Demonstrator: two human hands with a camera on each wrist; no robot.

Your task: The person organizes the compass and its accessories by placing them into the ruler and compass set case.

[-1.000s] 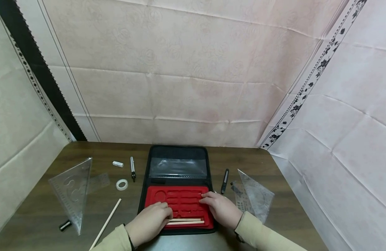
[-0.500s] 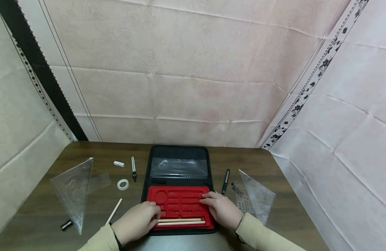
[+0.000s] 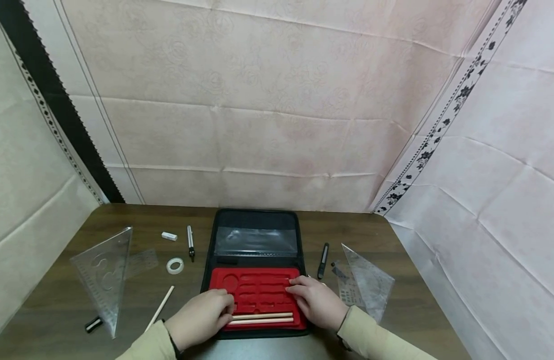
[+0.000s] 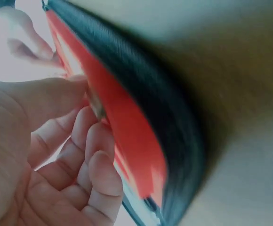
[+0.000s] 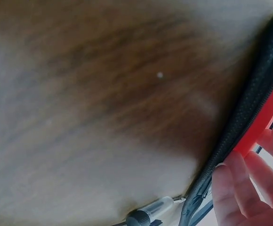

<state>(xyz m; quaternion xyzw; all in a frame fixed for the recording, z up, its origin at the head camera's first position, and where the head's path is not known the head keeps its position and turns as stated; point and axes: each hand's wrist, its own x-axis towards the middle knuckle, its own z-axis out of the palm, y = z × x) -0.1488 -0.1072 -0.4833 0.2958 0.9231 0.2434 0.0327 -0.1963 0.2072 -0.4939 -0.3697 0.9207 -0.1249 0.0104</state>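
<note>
An open black zip case (image 3: 259, 216) lies on the table, with a red moulded tray (image 3: 241, 275) in its near half. Two pale wooden pencils (image 3: 268, 318) lie side by side in the tray's front slot. At their left ends my left hand (image 3: 199, 319) bends over the tray's corner, thumb and fingertips closed about a pencil end; the left wrist view (image 4: 56, 141) is partly blurred there. My right hand (image 3: 319, 302) rests its extended fingers on the tray's right edge. In the right wrist view, its fingers (image 5: 230, 183) touch the case's rim.
To the left lie a clear set square (image 3: 103, 277), a sharpener-like black block (image 3: 94, 324), a loose pencil (image 3: 162, 305), a white tape roll (image 3: 175, 265), an eraser (image 3: 169, 236) and a compass (image 3: 190, 242). At right are a black pen-like tool (image 3: 323, 261) and another set square (image 3: 371, 282).
My left hand has slid left along the pencils, baring more of their length, then shifted slightly back right. The pencils' right ends and my right hand have stayed in place.
</note>
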